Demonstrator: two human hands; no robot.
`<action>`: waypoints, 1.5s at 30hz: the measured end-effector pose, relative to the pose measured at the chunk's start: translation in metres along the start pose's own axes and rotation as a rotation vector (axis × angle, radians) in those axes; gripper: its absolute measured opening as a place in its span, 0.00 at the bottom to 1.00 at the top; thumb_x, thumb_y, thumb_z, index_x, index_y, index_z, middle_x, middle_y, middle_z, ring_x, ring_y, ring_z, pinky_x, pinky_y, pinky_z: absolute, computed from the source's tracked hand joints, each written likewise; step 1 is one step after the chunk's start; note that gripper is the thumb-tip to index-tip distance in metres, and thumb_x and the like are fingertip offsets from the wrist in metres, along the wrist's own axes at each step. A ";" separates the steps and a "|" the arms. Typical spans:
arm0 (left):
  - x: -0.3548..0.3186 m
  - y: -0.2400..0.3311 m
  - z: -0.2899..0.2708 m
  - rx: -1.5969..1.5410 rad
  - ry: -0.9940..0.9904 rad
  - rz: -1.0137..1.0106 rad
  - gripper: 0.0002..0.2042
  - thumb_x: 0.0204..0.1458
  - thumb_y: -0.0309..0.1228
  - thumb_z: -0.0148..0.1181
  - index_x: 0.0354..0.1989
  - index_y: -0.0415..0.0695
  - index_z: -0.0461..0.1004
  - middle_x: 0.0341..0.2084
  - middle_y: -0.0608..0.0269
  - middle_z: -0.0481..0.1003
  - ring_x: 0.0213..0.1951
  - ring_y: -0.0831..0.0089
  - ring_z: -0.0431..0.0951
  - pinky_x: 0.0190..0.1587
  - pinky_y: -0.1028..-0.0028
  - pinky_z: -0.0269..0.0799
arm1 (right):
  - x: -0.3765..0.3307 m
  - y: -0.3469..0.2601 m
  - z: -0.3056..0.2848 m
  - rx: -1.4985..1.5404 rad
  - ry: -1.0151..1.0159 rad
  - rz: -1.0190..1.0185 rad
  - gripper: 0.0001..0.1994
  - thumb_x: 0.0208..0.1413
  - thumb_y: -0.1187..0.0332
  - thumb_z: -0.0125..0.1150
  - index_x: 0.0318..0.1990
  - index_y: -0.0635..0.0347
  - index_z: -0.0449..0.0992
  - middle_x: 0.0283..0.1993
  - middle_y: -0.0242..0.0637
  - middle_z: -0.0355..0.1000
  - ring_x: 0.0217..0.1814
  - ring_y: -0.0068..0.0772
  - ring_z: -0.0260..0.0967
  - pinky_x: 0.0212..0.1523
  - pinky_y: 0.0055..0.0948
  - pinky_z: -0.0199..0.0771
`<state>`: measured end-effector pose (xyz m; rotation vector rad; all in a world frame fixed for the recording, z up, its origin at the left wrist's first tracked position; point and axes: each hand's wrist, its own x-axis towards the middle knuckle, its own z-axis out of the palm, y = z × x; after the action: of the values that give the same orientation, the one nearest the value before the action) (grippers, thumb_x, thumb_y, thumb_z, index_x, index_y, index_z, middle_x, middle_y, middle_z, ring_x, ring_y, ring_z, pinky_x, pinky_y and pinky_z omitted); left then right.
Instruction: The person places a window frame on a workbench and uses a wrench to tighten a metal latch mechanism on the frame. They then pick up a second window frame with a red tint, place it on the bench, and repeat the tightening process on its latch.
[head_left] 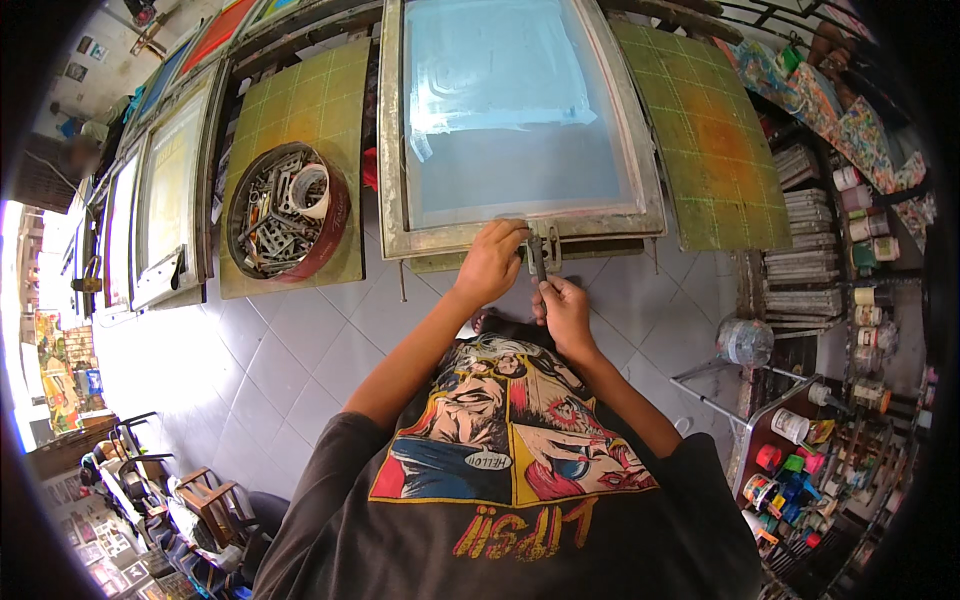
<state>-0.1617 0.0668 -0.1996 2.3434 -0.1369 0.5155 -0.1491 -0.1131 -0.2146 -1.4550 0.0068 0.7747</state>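
Note:
My left hand [491,262] is closed, its fingertips against the front rail of a wooden-framed printing screen [440,243]. What those fingers pinch is hidden. Just right of them a slotted metal bracket [553,248] sits at the middle of that rail. My right hand [566,312] grips the lower end of a narrow dark hand tool [538,258], whose upper end meets the bracket; its exact kind is unclear. Light blue covers the upper part of the screen's mesh [490,80], with a duller blue-grey area below.
On the left green board [345,130] stands a round red-brown tub [335,225] of metal brackets [275,225] and a tape roll [310,190]. Another green board [710,150] lies right. Framed screens [170,180] stand far left. A wire stand [735,415] and paint containers [790,425] are right.

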 end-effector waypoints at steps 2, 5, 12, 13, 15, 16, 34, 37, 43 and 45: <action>0.000 0.000 -0.001 0.011 0.001 0.005 0.18 0.39 0.18 0.52 0.43 0.36 0.71 0.45 0.50 0.71 0.49 0.51 0.68 0.54 0.58 0.64 | -0.002 -0.004 0.000 0.007 -0.012 0.012 0.10 0.64 0.68 0.50 0.44 0.65 0.72 0.24 0.26 0.65 0.21 0.16 0.61 0.20 0.18 0.62; 0.000 0.001 0.001 0.002 0.004 0.012 0.18 0.37 0.18 0.52 0.42 0.36 0.71 0.45 0.50 0.71 0.49 0.50 0.69 0.54 0.58 0.65 | -0.004 -0.010 -0.003 -0.016 -0.002 0.036 0.10 0.65 0.68 0.48 0.44 0.65 0.72 0.24 0.25 0.63 0.20 0.15 0.59 0.19 0.17 0.59; -0.001 -0.001 0.008 0.056 0.039 0.069 0.19 0.36 0.17 0.53 0.42 0.37 0.70 0.45 0.50 0.72 0.48 0.51 0.70 0.53 0.58 0.65 | 0.009 -0.031 -0.041 -0.140 -0.136 0.061 0.11 0.63 0.68 0.48 0.38 0.66 0.74 0.22 0.27 0.66 0.20 0.15 0.61 0.18 0.16 0.59; -0.001 -0.003 0.008 0.056 0.046 0.069 0.19 0.36 0.18 0.53 0.42 0.37 0.70 0.45 0.50 0.72 0.48 0.51 0.70 0.53 0.58 0.65 | 0.015 -0.039 -0.046 -0.240 -0.166 0.066 0.11 0.63 0.68 0.49 0.37 0.66 0.75 0.22 0.28 0.67 0.20 0.15 0.61 0.18 0.17 0.60; -0.002 -0.003 0.008 0.046 0.048 0.069 0.20 0.36 0.18 0.54 0.43 0.37 0.70 0.45 0.50 0.72 0.48 0.51 0.70 0.53 0.58 0.65 | 0.026 -0.053 -0.057 -0.433 -0.213 0.085 0.12 0.62 0.67 0.50 0.35 0.66 0.75 0.22 0.28 0.68 0.20 0.15 0.62 0.19 0.18 0.60; -0.003 -0.003 0.008 0.046 0.051 0.062 0.20 0.36 0.18 0.54 0.43 0.37 0.70 0.45 0.50 0.72 0.48 0.51 0.70 0.54 0.58 0.65 | 0.036 -0.065 -0.065 -0.545 -0.223 -0.017 0.12 0.61 0.66 0.51 0.32 0.66 0.76 0.21 0.29 0.70 0.19 0.15 0.63 0.19 0.19 0.61; 0.003 0.014 0.013 0.046 0.172 -0.145 0.15 0.42 0.29 0.63 0.40 0.40 0.73 0.41 0.56 0.72 0.47 0.56 0.70 0.52 0.61 0.64 | 0.129 -0.201 -0.032 -1.292 -0.617 -0.383 0.14 0.40 0.59 0.69 0.30 0.60 0.78 0.20 0.39 0.68 0.22 0.33 0.65 0.26 0.33 0.65; 0.006 0.014 0.016 0.052 0.176 -0.187 0.12 0.41 0.28 0.64 0.37 0.42 0.75 0.39 0.59 0.72 0.46 0.58 0.70 0.51 0.62 0.64 | 0.093 -0.138 -0.045 -1.065 -0.392 -0.472 0.15 0.42 0.61 0.70 0.32 0.61 0.77 0.19 0.35 0.65 0.21 0.30 0.63 0.25 0.32 0.63; 0.006 0.014 0.015 0.059 0.144 -0.235 0.13 0.37 0.27 0.65 0.34 0.44 0.75 0.38 0.60 0.71 0.45 0.58 0.70 0.51 0.62 0.64 | 0.069 -0.080 -0.039 -1.099 -0.211 -0.696 0.10 0.45 0.65 0.67 0.34 0.58 0.77 0.27 0.38 0.71 0.28 0.43 0.70 0.30 0.38 0.68; 0.004 0.011 0.014 0.068 0.155 -0.239 0.13 0.37 0.27 0.65 0.34 0.43 0.74 0.38 0.60 0.71 0.45 0.58 0.70 0.51 0.62 0.64 | 0.068 -0.073 -0.036 -1.054 -0.152 -0.707 0.11 0.45 0.67 0.67 0.36 0.58 0.77 0.28 0.39 0.72 0.30 0.45 0.71 0.32 0.39 0.69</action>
<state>-0.1559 0.0489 -0.2003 2.3341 0.2331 0.5864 -0.0469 -0.1075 -0.1866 -2.1613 -1.1171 0.2605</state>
